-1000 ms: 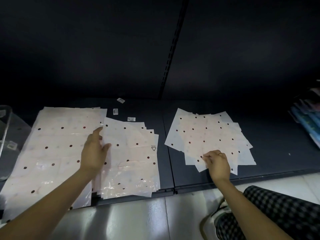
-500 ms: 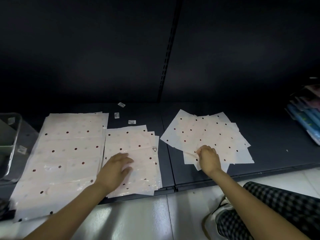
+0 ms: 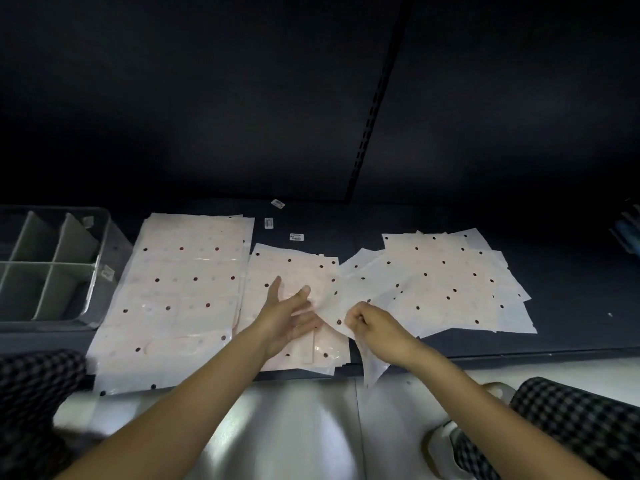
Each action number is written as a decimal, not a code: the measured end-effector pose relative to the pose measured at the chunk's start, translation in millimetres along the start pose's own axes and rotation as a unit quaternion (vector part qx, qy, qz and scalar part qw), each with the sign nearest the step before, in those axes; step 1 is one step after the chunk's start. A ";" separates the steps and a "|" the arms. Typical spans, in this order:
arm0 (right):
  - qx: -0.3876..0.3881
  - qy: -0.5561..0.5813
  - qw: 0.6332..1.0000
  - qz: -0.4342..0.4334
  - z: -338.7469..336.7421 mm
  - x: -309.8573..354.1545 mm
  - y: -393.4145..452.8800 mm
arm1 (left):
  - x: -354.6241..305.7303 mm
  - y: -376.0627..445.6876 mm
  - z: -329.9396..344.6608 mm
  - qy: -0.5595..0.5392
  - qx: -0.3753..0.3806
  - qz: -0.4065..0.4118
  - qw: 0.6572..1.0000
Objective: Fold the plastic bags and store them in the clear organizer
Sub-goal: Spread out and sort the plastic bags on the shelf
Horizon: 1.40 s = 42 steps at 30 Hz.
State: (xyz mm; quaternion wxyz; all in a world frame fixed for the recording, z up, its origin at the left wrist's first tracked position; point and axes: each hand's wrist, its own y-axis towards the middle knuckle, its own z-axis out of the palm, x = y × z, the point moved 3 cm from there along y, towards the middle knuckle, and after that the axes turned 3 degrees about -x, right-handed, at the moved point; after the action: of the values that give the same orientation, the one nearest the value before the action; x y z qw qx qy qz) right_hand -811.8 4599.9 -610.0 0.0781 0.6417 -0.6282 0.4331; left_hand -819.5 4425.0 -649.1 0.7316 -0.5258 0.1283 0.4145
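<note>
Leftmost, the clear organizer [image 3: 52, 268] waits unfilled, while our left hand [image 3: 289, 315], fingers spread and holding nothing, steadies the middle stack [image 3: 294, 271], and our right hand [image 3: 375, 327] pinches one bag [image 3: 346, 299] clear for folding.

clear organizer [image 3: 52, 268] cut off at left edge, small labels [image 3: 296, 237] unreadable, blue packs [image 3: 628, 233] cropped right
</note>
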 end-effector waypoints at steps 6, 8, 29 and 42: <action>-0.117 -0.011 0.993 0.025 6.7 -7.0 -11.1 | -12.7 -11.0 20.8 0.103 -0.008 0.159 0.982; -0.151 0.144 0.963 0.169 18.1 -17.4 -18.0 | -13.4 -21.2 37.4 0.141 0.023 0.204 0.969; -0.086 0.512 0.854 -0.032 -21.8 88.0 14.7 | -61.5 -72.2 -52.0 0.229 -0.121 0.312 0.914; 0.034 0.443 0.895 0.030 99.0 145.2 104.3 | -126.9 -76.8 -196.2 0.343 -0.323 0.285 0.835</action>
State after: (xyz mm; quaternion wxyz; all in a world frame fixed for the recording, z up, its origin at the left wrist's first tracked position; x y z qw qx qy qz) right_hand -881.4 4408.1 -622.0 0.3134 0.3667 -0.5321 0.6958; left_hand -793.0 4185.5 -600.3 0.2785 -0.7806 0.3746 0.4156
